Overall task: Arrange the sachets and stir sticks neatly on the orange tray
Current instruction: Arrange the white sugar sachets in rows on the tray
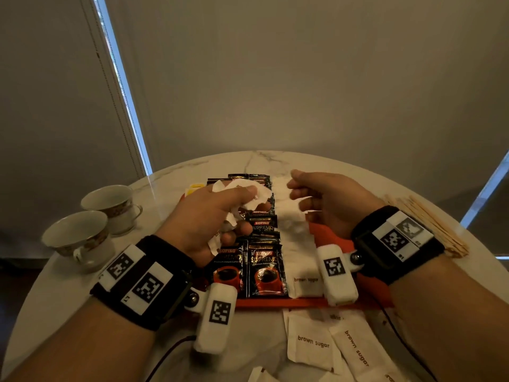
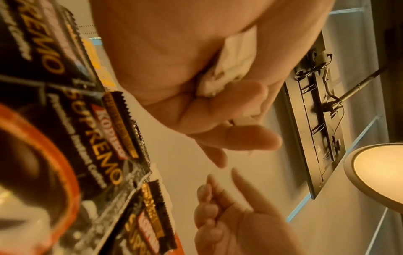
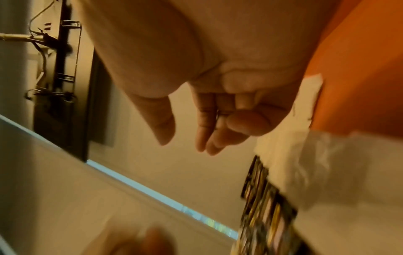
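Observation:
The orange tray [image 1: 332,233] lies in the middle of the round table. Black coffee sachets [image 1: 265,271] fill its left part in overlapping rows. To their right a column of white brown sugar sachets [image 1: 294,224] runs down the tray. My left hand [image 1: 242,210] hovers over the coffee rows and grips a bunch of white sachets [image 1: 242,191]; the left wrist view shows the same white sachets [image 2: 231,65] tucked in the palm. My right hand [image 1: 296,190] hangs above the white column with loosely curled fingers [image 3: 202,131] and holds nothing. Wooden stir sticks [image 1: 429,224] lie in a pile right of the tray.
Two teacups [image 1: 110,205] [image 1: 77,238] stand at the table's left edge. Several loose brown sugar sachets [image 1: 312,343] lie on the marble in front of the tray. A yellow packet [image 1: 194,188] pokes out behind my left hand. A cable [image 1: 170,351] trails off the near edge.

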The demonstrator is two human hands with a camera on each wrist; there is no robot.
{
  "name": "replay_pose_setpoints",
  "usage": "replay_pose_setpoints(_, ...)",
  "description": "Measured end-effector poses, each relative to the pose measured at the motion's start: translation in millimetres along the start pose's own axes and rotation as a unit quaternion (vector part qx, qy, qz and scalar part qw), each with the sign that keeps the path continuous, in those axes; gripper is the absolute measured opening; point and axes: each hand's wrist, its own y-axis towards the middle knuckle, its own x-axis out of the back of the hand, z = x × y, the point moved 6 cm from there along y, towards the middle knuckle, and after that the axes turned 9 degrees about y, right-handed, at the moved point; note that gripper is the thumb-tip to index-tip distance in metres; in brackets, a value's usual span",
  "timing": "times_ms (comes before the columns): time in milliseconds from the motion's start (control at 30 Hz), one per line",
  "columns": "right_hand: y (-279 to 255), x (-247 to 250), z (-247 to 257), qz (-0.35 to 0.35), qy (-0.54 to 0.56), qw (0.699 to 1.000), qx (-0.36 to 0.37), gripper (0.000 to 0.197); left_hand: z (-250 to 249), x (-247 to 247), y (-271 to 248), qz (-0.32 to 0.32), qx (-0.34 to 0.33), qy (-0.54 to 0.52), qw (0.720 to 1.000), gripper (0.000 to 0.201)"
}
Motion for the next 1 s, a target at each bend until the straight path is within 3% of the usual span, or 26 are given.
replay_pose_setpoints(67, -14.4, -25.3, -0.1, 0.083, -0.024, 0.996, 0.009, 0.044, 1.2, -0.3, 0.9, -0.006, -0.011, 0.015, 1.0, 0.018)
replay_pose_setpoints(133, -24.0, -41.9, -1.2, 0.121, -0.044, 0.991, 0.031, 0.046, -0.2, -2.9, -0.9, -0.003, -0.03, 0.038, 0.999, 0.022)
replay_pose_setpoints(300, -26.5, -42.8, -0.5, 0.084, -0.006, 0.992, 0.093, 0.016, 0.0, -0.9, -0.3, 0.001, -0.045, 0.064, 0.997, 0.03)
replay_pose_setpoints(467, -29.0, -42.5, 4.7, 0.06, 0.005, 0.988, 0.143, 0.017, -2.8, 0.1, -1.7, -0.004, -0.049, 0.063, 0.997, 0.031)
replay_pose_setpoints(567, -32.8, -42.4, 9.5, 0.05, -0.018, 0.985, 0.164, 0.013, -4.4, 3.6, -1.9, -0.041, -0.049, 0.026, 0.998, 0.033)
replay_pose_setpoints(767, -28.3, -42.6, 4.7, 0.056, 0.025, 0.99, 0.126, 0.027, -3.2, 7.3, 1.3, -0.094, -0.04, -0.034, 0.994, 0.014)
replay_pose_setpoints(1000, -21.6, -40.4, 3.0, 0.044, 0.058, 0.99, 0.118, 0.008, -3.6, 8.7, 2.1, -0.11, -0.03, -0.076, 0.991, 0.004)
